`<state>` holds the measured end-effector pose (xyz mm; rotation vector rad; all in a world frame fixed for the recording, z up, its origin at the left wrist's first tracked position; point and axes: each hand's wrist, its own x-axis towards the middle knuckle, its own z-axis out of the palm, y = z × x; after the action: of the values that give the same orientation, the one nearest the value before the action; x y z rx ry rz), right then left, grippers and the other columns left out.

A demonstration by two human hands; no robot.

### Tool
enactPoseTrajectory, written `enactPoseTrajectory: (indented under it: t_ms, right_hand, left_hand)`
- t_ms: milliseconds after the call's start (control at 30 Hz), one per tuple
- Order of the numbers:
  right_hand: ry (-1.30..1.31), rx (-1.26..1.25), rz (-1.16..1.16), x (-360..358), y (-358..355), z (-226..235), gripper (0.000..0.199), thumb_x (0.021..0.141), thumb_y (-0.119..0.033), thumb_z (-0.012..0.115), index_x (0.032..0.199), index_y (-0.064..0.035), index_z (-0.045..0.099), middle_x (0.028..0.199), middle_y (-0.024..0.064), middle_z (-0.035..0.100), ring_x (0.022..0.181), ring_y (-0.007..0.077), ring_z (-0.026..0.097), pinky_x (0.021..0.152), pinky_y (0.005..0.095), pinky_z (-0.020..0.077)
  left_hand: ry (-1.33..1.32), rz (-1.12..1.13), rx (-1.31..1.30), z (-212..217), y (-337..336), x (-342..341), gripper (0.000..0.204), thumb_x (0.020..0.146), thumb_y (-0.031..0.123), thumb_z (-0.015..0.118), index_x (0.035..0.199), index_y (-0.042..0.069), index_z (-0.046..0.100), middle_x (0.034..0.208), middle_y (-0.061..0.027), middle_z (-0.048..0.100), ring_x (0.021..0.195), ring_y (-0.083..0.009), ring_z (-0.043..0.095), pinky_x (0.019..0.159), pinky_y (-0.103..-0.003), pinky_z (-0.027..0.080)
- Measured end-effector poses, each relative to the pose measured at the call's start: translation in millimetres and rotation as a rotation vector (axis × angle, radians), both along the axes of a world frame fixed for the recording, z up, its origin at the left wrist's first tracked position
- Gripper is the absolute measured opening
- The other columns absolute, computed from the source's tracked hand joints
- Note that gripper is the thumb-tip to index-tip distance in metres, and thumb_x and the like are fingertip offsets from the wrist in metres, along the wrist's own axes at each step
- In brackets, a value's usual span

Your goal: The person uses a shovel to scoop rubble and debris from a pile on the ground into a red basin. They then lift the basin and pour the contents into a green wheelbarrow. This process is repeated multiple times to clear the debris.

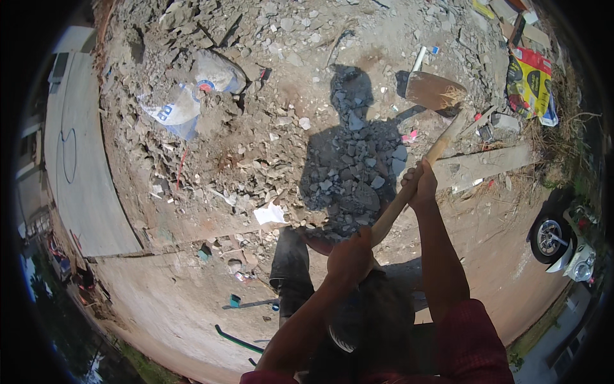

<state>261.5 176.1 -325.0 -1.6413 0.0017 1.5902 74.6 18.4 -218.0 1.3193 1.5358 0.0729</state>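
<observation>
Both my hands are closed round the wooden handle (385, 225) of a hoe. My left hand (350, 259) grips it low, close to my body, and my right hand (420, 184) holds it farther up. At the far end, the hoe's broad rusty blade (435, 91) is up to the right, over the rubble, with some straw-like bits on it. It is hard to tell whether the blade touches the ground. Broken stones and grey rubble (348, 166) lie in front of me under my shadow. A reddish curved rim (318, 244) shows beside my leg, mostly hidden.
A torn white and blue sack (182, 110) lies in the debris at left. At right are a red and yellow bag (532, 86), a pale flat slab (489, 168) and a parked vehicle's wheel (550, 237). A long grey panel (83, 160) stands at far left. A green rod (238, 339) lies behind.
</observation>
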Motion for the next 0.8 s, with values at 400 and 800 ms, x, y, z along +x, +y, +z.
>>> enactPoseTrajectory:
  t_ms: [400, 800]
  right_hand:
    - [-0.153, -0.412, 0.224, -106, -56, -66, 0.032, 0.099, -0.038, 0.051, 0.084, -0.0108, 0.042, 0.062, 0.0023, 0.045, 0.049, 0.0169, 0.047, 0.047, 0.0377, 0.0468]
    - [0.238, -0.233, -0.066, -97, -18, -52, 0.025, 0.098, -0.033, 0.055, 0.092, -0.0132, 0.041, 0.067, 0.0008, 0.045, 0.052, 0.0132, 0.048, 0.048, 0.0348, 0.0468]
  left_hand:
    - [0.056, -0.012, -0.319, -7, -5, -81, 0.032, 0.084, 0.010, 0.060, 0.110, 0.001, 0.045, 0.087, -0.0245, 0.069, 0.081, -0.0448, 0.069, 0.074, -0.054, 0.055]
    - [0.208, -0.198, -0.059, 50, 70, -81, 0.024, 0.087, 0.010, 0.060, 0.101, -0.004, 0.047, 0.079, -0.0207, 0.069, 0.075, -0.0406, 0.071, 0.066, -0.049, 0.057]
